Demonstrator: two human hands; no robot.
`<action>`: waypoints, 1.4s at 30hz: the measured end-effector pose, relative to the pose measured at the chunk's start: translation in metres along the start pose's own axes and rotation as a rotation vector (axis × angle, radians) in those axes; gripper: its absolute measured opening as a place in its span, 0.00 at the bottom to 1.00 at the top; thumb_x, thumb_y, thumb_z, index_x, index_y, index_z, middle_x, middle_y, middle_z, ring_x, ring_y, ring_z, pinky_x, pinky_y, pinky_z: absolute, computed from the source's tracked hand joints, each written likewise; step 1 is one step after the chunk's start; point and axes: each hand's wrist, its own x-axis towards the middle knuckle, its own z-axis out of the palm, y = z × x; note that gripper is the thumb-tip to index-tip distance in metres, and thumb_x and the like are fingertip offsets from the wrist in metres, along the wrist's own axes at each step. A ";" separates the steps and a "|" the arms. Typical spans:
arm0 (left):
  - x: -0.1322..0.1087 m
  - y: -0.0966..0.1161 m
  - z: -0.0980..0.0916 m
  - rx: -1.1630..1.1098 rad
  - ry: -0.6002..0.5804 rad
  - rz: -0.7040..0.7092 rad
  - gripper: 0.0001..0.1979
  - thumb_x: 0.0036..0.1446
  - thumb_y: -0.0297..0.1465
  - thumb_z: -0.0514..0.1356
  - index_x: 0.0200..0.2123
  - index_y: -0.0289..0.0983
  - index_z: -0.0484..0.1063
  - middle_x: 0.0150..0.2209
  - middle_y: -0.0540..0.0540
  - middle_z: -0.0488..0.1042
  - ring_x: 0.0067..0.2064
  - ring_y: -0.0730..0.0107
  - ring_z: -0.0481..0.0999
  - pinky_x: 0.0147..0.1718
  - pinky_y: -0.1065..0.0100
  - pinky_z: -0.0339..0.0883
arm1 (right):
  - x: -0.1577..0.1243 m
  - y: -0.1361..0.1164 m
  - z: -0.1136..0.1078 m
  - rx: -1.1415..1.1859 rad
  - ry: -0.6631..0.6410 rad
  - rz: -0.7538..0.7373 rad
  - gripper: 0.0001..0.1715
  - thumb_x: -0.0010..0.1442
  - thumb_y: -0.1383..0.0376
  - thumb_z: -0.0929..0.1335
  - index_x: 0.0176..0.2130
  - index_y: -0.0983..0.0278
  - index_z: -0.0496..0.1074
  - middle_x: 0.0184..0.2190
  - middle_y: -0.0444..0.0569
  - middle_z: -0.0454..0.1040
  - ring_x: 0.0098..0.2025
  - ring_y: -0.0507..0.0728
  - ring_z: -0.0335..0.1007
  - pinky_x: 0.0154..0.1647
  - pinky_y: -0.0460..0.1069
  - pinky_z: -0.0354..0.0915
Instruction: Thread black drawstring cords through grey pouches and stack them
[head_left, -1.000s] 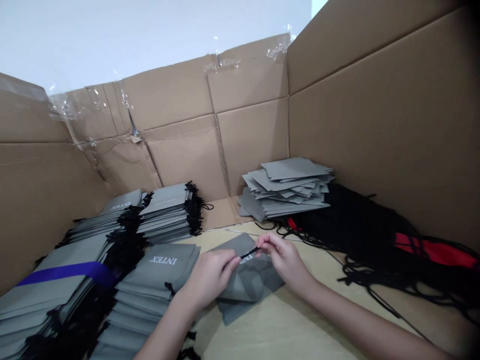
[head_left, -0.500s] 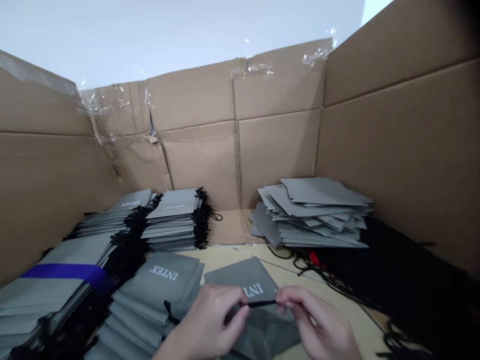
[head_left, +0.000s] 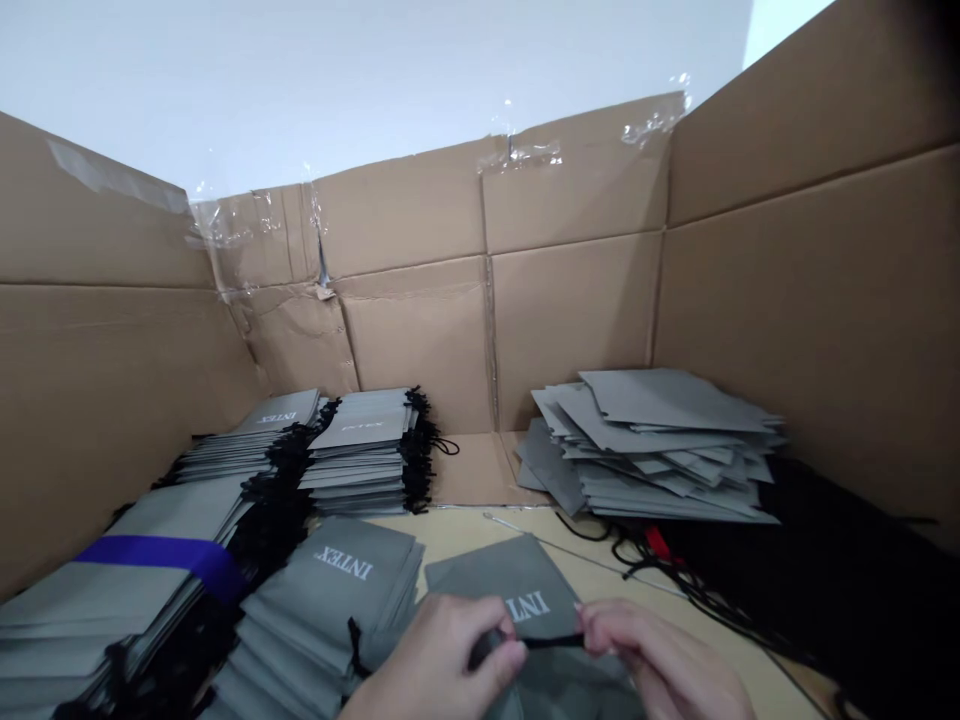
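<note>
A grey pouch (head_left: pixel 517 575) printed INTEX lies at the front centre, partly under both hands. Over it a black cord (head_left: pixel 553 641) is stretched between my fingers. My left hand (head_left: pixel 457 655) pinches the cord's left part between thumb and forefinger. At the cord's right end, my right hand (head_left: pixel 660 650) is closed on it with the fingertips. Just left of my left hand is a fanned pile of grey pouches (head_left: pixel 341 570) with black cord ends.
Stacked corded pouches (head_left: pixel 360 450) stand at the back left, and a purple band (head_left: pixel 157 552) wraps another stack. Flat grey pieces (head_left: pixel 667 430) are piled at right beside black cords (head_left: pixel 817 570). Cardboard walls (head_left: pixel 420 340) enclose the back and sides. A thin metal rod (head_left: pixel 525 535) lies behind the pouch.
The whole view has shifted, so the scene sits slightly lower and further right. Both hands still hold the cord, pulled taut between them.
</note>
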 end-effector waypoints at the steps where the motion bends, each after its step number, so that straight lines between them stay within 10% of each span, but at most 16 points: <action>1: -0.001 0.000 -0.002 -0.011 -0.005 0.003 0.07 0.57 0.32 0.52 0.29 0.39 0.66 0.25 0.53 0.70 0.26 0.76 0.66 0.25 0.77 0.54 | 0.000 0.000 0.000 -0.005 0.004 0.004 0.13 0.57 0.75 0.58 0.30 0.59 0.65 0.24 0.43 0.72 0.28 0.51 0.72 0.28 0.41 0.67; 17: -0.007 0.007 0.023 0.316 0.238 0.079 0.08 0.57 0.27 0.48 0.28 0.38 0.64 0.27 0.49 0.68 0.27 0.70 0.66 0.25 0.70 0.53 | -0.005 0.020 0.020 0.117 -0.098 0.500 0.11 0.61 0.62 0.58 0.30 0.62 0.64 0.21 0.43 0.66 0.24 0.53 0.67 0.28 0.46 0.62; 31: 0.000 0.007 0.006 -0.503 0.002 0.042 0.09 0.48 0.36 0.64 0.30 0.37 0.79 0.35 0.46 0.66 0.42 0.69 0.66 0.43 0.70 0.62 | -0.005 -0.007 0.042 0.408 -0.199 0.781 0.09 0.52 0.65 0.61 0.23 0.63 0.64 0.14 0.39 0.64 0.18 0.51 0.61 0.22 0.44 0.57; 42: -0.004 -0.006 0.027 0.173 0.240 0.158 0.12 0.58 0.34 0.53 0.33 0.40 0.76 0.42 0.44 0.63 0.27 0.77 0.65 0.28 0.70 0.63 | -0.018 0.002 0.057 0.698 -0.317 0.980 0.24 0.43 0.46 0.67 0.22 0.64 0.62 0.13 0.39 0.60 0.14 0.47 0.53 0.16 0.43 0.50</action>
